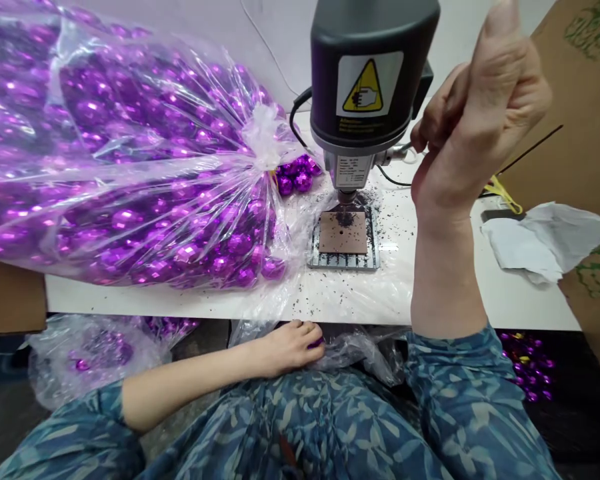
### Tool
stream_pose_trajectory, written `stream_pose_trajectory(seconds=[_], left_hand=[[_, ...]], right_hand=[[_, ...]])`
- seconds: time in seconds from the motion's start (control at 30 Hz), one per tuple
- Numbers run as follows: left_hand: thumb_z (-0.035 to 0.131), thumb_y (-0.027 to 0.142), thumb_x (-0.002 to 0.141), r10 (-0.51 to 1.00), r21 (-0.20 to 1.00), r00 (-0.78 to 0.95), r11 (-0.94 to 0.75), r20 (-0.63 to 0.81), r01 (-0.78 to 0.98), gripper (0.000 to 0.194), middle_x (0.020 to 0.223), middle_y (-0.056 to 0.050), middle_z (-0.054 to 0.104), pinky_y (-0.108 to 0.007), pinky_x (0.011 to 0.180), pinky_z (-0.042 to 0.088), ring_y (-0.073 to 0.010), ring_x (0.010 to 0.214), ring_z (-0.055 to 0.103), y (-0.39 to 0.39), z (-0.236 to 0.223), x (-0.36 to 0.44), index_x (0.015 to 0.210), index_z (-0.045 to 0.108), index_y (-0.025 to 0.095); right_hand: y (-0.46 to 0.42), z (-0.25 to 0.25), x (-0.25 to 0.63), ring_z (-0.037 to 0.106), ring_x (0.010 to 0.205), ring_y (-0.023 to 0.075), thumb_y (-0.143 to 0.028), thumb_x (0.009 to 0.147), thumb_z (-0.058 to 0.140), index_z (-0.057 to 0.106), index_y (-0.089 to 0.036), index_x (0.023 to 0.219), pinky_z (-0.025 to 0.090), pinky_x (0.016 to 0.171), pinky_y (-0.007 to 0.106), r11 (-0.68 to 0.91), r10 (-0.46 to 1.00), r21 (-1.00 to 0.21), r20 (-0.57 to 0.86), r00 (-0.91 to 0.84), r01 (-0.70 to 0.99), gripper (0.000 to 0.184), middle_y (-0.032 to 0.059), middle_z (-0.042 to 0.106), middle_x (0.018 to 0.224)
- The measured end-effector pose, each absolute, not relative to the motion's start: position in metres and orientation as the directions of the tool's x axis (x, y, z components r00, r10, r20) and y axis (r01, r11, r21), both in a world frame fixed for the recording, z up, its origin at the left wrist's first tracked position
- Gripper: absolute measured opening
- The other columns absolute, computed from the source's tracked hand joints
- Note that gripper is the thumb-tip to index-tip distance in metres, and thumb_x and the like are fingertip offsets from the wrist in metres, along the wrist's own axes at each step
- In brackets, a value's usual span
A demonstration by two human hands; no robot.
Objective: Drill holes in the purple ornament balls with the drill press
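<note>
My left hand (290, 347) rests low by the table's front edge, its fingers closed round a shiny purple ball (316, 343), most of which is hidden. Raised at the right, my right hand (480, 120) is wrapped round the lever (406, 147) of a small black drill press (373, 73); most of the lever is covered by the fingers. Beneath the spindle (347, 197), a brown board (343, 235) with a small dark hole lies on the slotted metal base (345, 262). Dark shavings are heaped on the board and scattered around it.
A big tied clear bag (145, 167) of faceted purple balls fills the table's left side. Loose purple balls (297, 177) lie behind its knot. At right are crumpled white paper (530, 243), a yellow-handled tool (505, 195) and cardboard (580, 100). More balls (530, 367) lie below.
</note>
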State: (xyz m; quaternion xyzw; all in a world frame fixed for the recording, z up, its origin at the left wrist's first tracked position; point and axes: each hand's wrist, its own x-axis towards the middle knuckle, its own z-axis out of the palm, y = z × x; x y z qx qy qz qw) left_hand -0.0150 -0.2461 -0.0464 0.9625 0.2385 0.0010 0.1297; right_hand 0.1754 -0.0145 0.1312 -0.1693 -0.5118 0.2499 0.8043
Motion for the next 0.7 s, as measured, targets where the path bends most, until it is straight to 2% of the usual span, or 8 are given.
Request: stream_pose_trajectory(seconds=[0.07, 0.1, 0.2, 0.27, 0.33, 0.43, 0.57, 0.7], left_hand=[[0.058, 0.015, 0.090, 0.419, 0.072, 0.901, -0.901, -0.112, 0.427, 0.035, 0.125, -0.021, 0.070, -0.040, 0.089, 0.057, -0.0288, 0.106, 0.068, -0.257, -0.054, -0.021, 0.124, 0.065, 0.013], [0.057, 0.016, 0.090, 0.410, 0.062, 0.908, -0.907, -0.089, 0.416, 0.037, 0.130, -0.022, 0.069, -0.040, 0.089, 0.057, -0.0285, 0.106, 0.068, -0.257, -0.056, -0.023, 0.127, 0.064, 0.014], [0.053, 0.018, 0.092, 0.477, 0.221, 0.860, -0.872, 0.180, 0.438, 0.042, 0.130, -0.018, 0.070, -0.038, 0.082, 0.059, -0.0255, 0.100, 0.070, -0.233, -0.052, -0.027, 0.133, 0.059, 0.019], [0.045, 0.010, 0.092, 0.592, 0.350, 0.694, -0.805, 0.410, 0.479, 0.042, 0.118, -0.012, 0.074, -0.038, 0.085, 0.060, -0.0232, 0.102, 0.070, -0.195, -0.045, -0.031, 0.130, 0.058, 0.022], [0.040, 0.004, 0.091, 0.709, 0.464, 0.476, -0.703, 0.521, 0.539, 0.042, 0.104, -0.008, 0.074, -0.039, 0.088, 0.060, -0.0213, 0.099, 0.070, -0.139, -0.036, -0.035, 0.120, 0.061, 0.024], [0.051, 0.006, 0.087, 0.888, 0.613, 0.163, -0.419, 0.429, 0.670, 0.030, 0.104, -0.010, 0.070, -0.047, 0.097, 0.057, -0.0261, 0.103, 0.068, -0.041, -0.025, -0.040, 0.109, 0.064, 0.021], [0.062, 0.002, 0.076, 0.972, 0.633, -0.088, -0.073, 0.219, 0.771, 0.025, 0.114, -0.018, 0.063, -0.060, 0.113, 0.042, -0.0393, 0.124, 0.059, 0.055, -0.024, -0.032, 0.096, 0.065, 0.017], [0.067, 0.001, 0.074, 0.973, 0.620, -0.158, 0.019, 0.170, 0.784, 0.026, 0.124, -0.022, 0.061, -0.065, 0.116, 0.037, -0.0438, 0.137, 0.047, 0.085, -0.036, -0.016, 0.095, 0.064, 0.016]], right_hand=[[-0.015, 0.132, 0.174, 0.022, 0.034, 0.0054, -0.056, 0.074, 0.068, 0.045, -0.024, 0.057, 0.022, 0.036, 0.030, 0.863, 0.501, -0.407, 0.761, 0.412, -0.298, 0.043, -0.0113, 0.019, 0.046], [-0.015, 0.131, 0.174, 0.023, 0.034, 0.0052, -0.054, 0.074, 0.070, 0.046, -0.023, 0.056, 0.021, 0.036, 0.029, 0.862, 0.502, -0.401, 0.761, 0.411, -0.312, 0.043, -0.0113, 0.019, 0.045], [-0.014, 0.130, 0.175, 0.024, 0.034, 0.0050, -0.052, 0.077, 0.074, 0.042, -0.023, 0.054, 0.018, 0.036, 0.029, 0.858, 0.509, -0.407, 0.753, 0.418, -0.312, 0.048, -0.0108, 0.022, 0.044], [-0.013, 0.130, 0.176, 0.025, 0.033, 0.0049, -0.058, 0.077, 0.073, 0.037, -0.025, 0.053, 0.020, 0.034, 0.029, 0.861, 0.506, -0.419, 0.758, 0.412, -0.287, 0.055, -0.0109, 0.021, 0.043], [-0.013, 0.130, 0.177, 0.026, 0.033, 0.0046, -0.066, 0.075, 0.071, 0.032, -0.025, 0.052, 0.023, 0.034, 0.027, 0.857, 0.515, -0.450, 0.755, 0.406, -0.251, 0.061, -0.0110, 0.018, 0.043], [-0.016, 0.130, 0.178, 0.029, 0.034, 0.0040, -0.071, 0.072, 0.071, 0.032, -0.023, 0.052, 0.023, 0.035, 0.025, 0.843, 0.538, -0.485, 0.735, 0.412, -0.235, 0.065, -0.0103, 0.018, 0.043], [-0.020, 0.130, 0.179, 0.030, 0.035, 0.0031, -0.063, 0.078, 0.072, 0.031, -0.021, 0.051, 0.022, 0.037, 0.024, 0.837, 0.547, -0.490, 0.731, 0.407, -0.246, 0.064, -0.0092, 0.023, 0.042], [-0.022, 0.128, 0.180, 0.032, 0.036, 0.0024, -0.051, 0.086, 0.070, 0.031, -0.021, 0.053, 0.023, 0.038, 0.024, 0.825, 0.564, -0.518, 0.730, 0.386, -0.225, 0.060, -0.0085, 0.029, 0.043]])
